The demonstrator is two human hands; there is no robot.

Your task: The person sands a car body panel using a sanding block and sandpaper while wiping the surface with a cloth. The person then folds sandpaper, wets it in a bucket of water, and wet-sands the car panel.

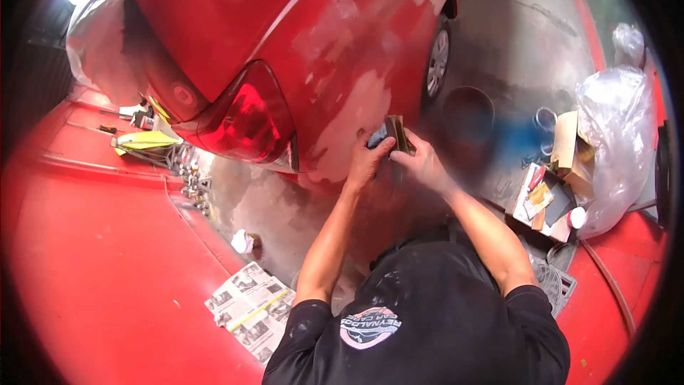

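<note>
Both hands meet in front of a red car (320, 50), near its rear corner. My left hand (369, 153) has its fingers closed round a small blue item (377, 137). My right hand (422, 160) grips a dark brown block (394, 132), which stands upright between the two hands; my left thumb is against it. Pale filler patches (354, 125) show on the car panel just behind the hands. Left of them is the red tail light (253, 121). Parts of the fingers are hidden behind the held items.
A wheel (437, 64) and a dark round bucket (467, 110) are ahead on the right. Open boxes (566, 146) and clear plastic (616, 135) stand further right. Newspaper (253, 306) and a white-topped container (243, 242) lie to the left.
</note>
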